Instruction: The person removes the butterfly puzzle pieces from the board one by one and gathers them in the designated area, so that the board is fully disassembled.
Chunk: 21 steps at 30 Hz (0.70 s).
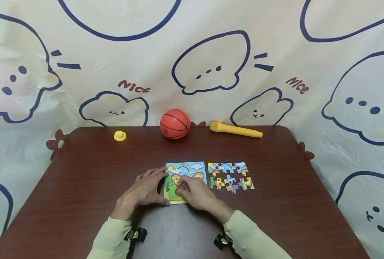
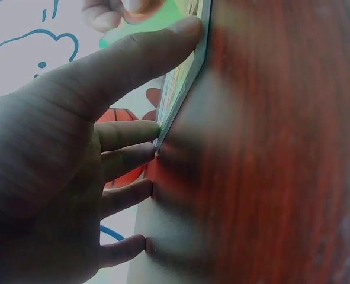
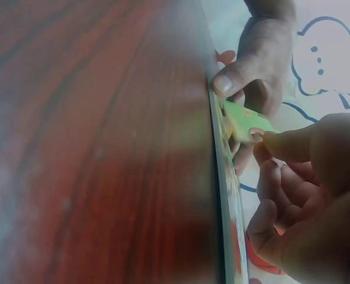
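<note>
- Head: left hand (image 1: 144,190) lay spread at the left edge of the puzzle board (image 1: 192,167), mid-table (image 1: 98,176); right hand (image 1: 196,192), fingers curled, over the board, left of loose pieces (image 1: 233,183).
- Left wrist: thumb on board's edge, fingers extended.
- Right wrist: thumb and finger pinched a green piece (image 3: 244,120), tilted above the board.

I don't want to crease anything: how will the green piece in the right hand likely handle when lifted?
The green piece is probably fairly stiff, as it looks flat where the right hand pinches its edge. It is likely light, being small and thin. It may twist, since the pinch sits toward one end.
</note>
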Motion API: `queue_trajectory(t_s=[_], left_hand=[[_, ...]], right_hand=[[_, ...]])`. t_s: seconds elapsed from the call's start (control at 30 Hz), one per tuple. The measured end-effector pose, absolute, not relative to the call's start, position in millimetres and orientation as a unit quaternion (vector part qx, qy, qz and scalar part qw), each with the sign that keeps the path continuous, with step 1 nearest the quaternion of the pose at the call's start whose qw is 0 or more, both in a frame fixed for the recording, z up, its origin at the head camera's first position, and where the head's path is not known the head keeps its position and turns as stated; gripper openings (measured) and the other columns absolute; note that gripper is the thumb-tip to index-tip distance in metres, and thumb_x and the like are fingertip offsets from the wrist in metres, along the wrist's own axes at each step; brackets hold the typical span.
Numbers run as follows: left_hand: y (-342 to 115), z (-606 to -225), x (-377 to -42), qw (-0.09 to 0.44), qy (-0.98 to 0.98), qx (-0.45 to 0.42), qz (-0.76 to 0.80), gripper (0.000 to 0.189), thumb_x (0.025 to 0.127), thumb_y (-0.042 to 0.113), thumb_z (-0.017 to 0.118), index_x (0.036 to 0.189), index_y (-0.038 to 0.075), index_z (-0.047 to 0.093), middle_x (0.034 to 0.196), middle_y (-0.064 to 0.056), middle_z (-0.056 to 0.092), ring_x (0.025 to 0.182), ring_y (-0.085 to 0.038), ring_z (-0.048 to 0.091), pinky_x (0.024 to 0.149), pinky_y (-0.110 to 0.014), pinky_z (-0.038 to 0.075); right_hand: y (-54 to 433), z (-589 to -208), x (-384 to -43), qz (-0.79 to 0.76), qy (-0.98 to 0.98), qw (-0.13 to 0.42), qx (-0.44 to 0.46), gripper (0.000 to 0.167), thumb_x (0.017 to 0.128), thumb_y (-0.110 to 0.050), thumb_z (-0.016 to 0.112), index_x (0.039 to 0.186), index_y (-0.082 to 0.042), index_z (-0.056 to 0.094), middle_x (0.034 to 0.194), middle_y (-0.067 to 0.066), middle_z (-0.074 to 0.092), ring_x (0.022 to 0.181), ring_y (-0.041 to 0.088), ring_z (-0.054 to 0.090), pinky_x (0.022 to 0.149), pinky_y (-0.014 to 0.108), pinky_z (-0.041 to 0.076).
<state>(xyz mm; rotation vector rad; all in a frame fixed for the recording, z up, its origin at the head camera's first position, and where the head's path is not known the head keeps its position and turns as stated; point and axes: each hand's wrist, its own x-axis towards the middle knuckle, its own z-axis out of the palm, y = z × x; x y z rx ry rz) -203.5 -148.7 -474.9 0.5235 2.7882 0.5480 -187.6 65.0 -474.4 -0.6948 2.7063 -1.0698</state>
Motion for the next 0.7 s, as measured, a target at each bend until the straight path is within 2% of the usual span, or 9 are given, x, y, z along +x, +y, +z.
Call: queue_trajectory(t_s=[0.33,0.57,0.7], left_hand=[[-146.5,-474.3,-204.7,0.127,0.958,0.177,0.186,0.101,0.059,0.057,0.086,0.144,0.02,0.045,0.159,0.001,0.03,0.144,-0.031,0.029,0.107,-0.066,0.028],[-144.8,-475.9,-206.0,0.127,0.959,0.172,0.186,0.101,0.058,0.058,0.086,0.144,0.02,0.046,0.159,0.001,0.03,0.143,-0.031,0.029,0.108,-0.066,0.027],[-146.3,-476.6,-205.1,0.126,0.959,0.173,0.185,0.102,0.058,0.058,0.086,0.144,0.02,0.045,0.159,0.0,0.03,0.143,-0.031,0.029,0.108,-0.066,0.027]], right_hand=[[93.4,-472.6,-180.8,-0.375,0.9,0.061,-0.212,0.007,0.091,-0.024,0.068,0.096,-0.019,0.066,0.079,-0.012,0.063,0.071,0.0,0.057,0.065,0.019,0.047],[118.8,-474.0,-173.8,-0.366,0.907,0.077,-0.194,0.005,0.091,-0.025,0.068,0.093,-0.024,0.064,0.074,-0.014,0.06,0.066,0.001,0.054,0.061,0.02,0.045],[129.2,-476.0,-171.0,-0.359,0.911,0.07,-0.191,0.005,0.091,-0.026,0.068,0.093,-0.024,0.064,0.074,-0.015,0.061,0.064,0.0,0.053,0.06,0.02,0.045]])
